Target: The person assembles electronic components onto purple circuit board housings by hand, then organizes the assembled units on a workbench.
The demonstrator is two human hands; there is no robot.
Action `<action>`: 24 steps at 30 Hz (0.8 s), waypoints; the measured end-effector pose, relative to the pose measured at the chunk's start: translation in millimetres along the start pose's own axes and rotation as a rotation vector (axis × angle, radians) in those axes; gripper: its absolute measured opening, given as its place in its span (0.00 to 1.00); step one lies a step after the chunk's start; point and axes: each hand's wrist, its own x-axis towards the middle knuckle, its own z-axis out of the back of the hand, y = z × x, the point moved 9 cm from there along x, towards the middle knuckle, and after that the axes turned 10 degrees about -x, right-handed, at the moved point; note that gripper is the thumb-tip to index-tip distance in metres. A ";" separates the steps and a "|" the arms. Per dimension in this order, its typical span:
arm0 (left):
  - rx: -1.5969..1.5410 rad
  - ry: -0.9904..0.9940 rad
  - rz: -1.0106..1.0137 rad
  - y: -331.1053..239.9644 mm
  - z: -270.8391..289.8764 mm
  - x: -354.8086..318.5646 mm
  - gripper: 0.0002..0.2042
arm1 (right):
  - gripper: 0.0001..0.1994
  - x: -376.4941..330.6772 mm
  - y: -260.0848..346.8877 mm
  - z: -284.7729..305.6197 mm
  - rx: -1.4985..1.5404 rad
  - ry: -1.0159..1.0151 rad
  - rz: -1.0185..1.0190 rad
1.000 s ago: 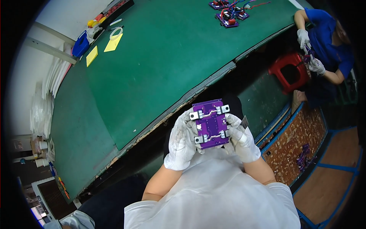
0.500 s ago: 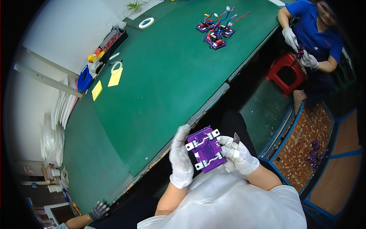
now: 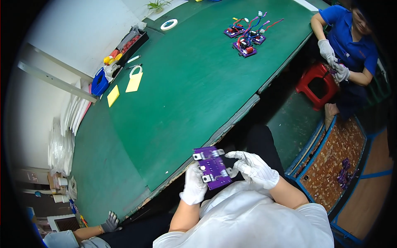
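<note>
A purple circuit board [image 3: 213, 166] with silver metal tabs at its corners is held over my lap, just off the edge of the green table [image 3: 173, 95]. My left hand [image 3: 193, 187], in a white glove, grips the board's near left edge. My right hand [image 3: 254, 168], also gloved, pinches the board's right side with its fingertips. The board tilts slightly, its long side running toward me.
Several purple boards with coloured wires [image 3: 247, 35] lie at the table's far right. Yellow notes [image 3: 134, 82], a blue bin [image 3: 99, 81], a tool tray [image 3: 131, 41] and a tape roll [image 3: 169, 25] sit at the far left. A person in blue [image 3: 351, 41] sits right by a red stool [image 3: 316, 84]. Another gloved hand [image 3: 109, 222] is lower left.
The view has swung so the table and far boards sit lower in the picture. The board stays in both my hands, now a little lower and more tilted.
</note>
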 end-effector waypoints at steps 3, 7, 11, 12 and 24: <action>0.649 -0.232 -0.050 -33.8 42.1 -0.3 0.13 | 0.23 -1.9 -23.6 23.6 -0.032 -0.098 -0.189; 1.016 -0.600 -0.144 -130.7 111.7 -35.6 0.19 | 0.20 21.2 -67.1 60.4 -0.056 -0.284 -0.067; 1.858 -0.792 0.513 -180.8 155.9 -53.5 0.39 | 0.12 -38.1 -123.6 159.6 -0.090 -0.669 -0.137; 1.960 -0.884 0.518 -189.7 161.4 -56.6 0.39 | 0.15 -58.3 -155.5 183.5 -0.103 -0.796 -0.200; 1.950 0.011 -0.407 -20.7 -3.7 66.3 0.27 | 0.19 -441.1 -519.3 297.9 -0.441 -1.107 -1.353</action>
